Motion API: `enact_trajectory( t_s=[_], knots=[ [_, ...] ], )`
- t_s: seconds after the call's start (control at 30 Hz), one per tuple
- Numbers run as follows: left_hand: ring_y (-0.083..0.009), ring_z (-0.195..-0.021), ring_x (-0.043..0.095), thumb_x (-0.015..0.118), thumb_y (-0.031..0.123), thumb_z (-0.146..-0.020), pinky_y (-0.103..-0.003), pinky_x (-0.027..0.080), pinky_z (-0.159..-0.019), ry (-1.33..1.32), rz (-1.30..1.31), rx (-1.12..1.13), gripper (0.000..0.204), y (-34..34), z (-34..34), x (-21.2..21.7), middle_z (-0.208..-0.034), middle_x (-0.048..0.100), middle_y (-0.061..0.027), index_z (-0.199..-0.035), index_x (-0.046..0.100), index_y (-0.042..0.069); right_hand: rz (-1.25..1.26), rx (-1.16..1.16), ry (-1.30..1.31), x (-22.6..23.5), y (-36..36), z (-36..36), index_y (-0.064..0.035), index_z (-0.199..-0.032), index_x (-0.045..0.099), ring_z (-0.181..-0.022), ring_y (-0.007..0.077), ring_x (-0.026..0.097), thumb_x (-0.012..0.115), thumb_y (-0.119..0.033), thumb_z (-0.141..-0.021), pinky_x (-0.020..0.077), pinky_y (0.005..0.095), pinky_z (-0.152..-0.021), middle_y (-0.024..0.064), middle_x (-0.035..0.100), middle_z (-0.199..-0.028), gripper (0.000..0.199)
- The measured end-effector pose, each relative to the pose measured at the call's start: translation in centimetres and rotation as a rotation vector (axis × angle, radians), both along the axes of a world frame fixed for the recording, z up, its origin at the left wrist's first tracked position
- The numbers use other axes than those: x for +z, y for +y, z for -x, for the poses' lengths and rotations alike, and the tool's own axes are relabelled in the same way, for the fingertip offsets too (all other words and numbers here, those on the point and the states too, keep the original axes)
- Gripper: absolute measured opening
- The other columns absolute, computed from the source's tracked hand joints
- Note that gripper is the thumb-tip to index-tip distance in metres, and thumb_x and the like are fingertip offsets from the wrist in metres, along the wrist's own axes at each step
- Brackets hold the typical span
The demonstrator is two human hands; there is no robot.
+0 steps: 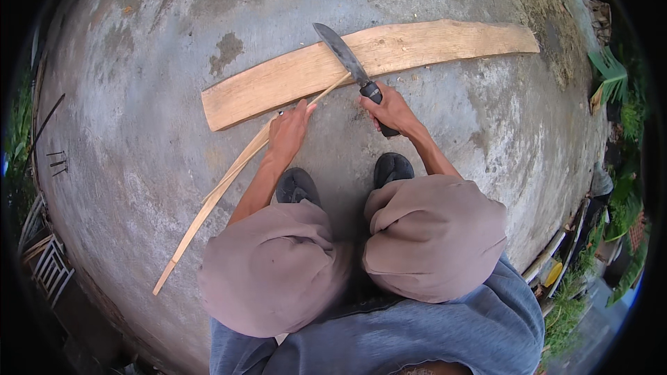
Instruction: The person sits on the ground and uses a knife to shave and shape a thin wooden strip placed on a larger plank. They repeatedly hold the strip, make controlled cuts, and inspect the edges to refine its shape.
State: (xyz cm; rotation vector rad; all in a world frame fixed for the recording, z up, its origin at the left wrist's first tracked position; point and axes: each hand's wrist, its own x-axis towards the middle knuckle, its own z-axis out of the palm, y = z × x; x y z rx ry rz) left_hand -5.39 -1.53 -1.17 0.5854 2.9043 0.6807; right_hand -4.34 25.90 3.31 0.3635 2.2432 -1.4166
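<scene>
- Bamboo strip (229, 184) lay gripped in the closed left hand (288, 130), its tip on the wooden plank (417, 45).
- The right hand (389, 110) clenched a machete (346, 57), blade across the plank.

No packages, labels, signs or screens are to be seen anywhere in the view (neither on the ground nor along the overgrown edges).
</scene>
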Motion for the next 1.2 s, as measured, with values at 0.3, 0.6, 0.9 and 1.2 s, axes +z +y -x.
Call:
enact_trajectory(
  t_s=[0.3, 0.6, 0.9, 1.2],
  knots=[
    [-0.0469, -0.069, 0.066, 0.055, 0.032, -0.108, -0.056, 0.048, -0.058, -0.024, -0.047, -0.017, 0.03, 1.3, 0.4, 0.0, -0.07, 0.066, -0.024, -0.096, 0.056, 0.004, -0.109, -0.374, 0.348, 3.9, -0.9, -1.3, 0.0, -0.107, 0.06, -0.069, 0.0293, 0.07, 0.074, -0.029, -0.095, 0.0533, 0.0397, -0.066, 0.0184, 0.069, -0.076, 0.034],
    [-0.0484, -0.074, 0.066, 0.053, 0.038, -0.108, -0.057, 0.05, -0.063, -0.121, 0.003, 0.008, 0.034, 1.2, 0.0, -0.1, -0.076, 0.068, -0.0249, -0.105, 0.061, 0.004, 0.103, -0.074, -0.053, -0.3, 1.0, -1.6, 0.0023, -0.1, 0.057, -0.056, 0.0197, 0.065, 0.07, -0.028, -0.096, 0.0519, 0.0395, -0.052, 0.015, 0.065, -0.074, 0.033],
    [-0.0326, -0.056, 0.06, 0.046, 0.051, -0.109, -0.043, 0.049, -0.054, -0.595, -0.328, 0.043, 0.051, -0.3, 1.6, -1.8, -0.068, 0.063, -0.0162, -0.098, 0.061, 0.004, -0.516, 0.162, 0.344, -0.2, -1.1, -1.1, 0.0033, -0.124, 0.052, -0.067, 0.0368, 0.07, 0.068, -0.032, -0.097, 0.0561, 0.0477, -0.057, 0.0207, 0.064, -0.079, 0.047],
    [-0.0094, -0.054, 0.049, 0.053, 0.058, -0.105, -0.026, 0.04, -0.05, -1.338, -0.545, 0.175, 0.055, -2.6, 0.8, 1.2, -0.064, 0.052, 0.0017, -0.088, 0.061, 0.007, -0.609, 0.165, 0.398, -2.5, -1.8, -1.8, -0.0007, -0.136, 0.043, -0.081, 0.0484, 0.07, 0.066, -0.032, -0.098, 0.0561, 0.0573, -0.07, 0.0277, 0.067, -0.095, 0.055]
  ],
)
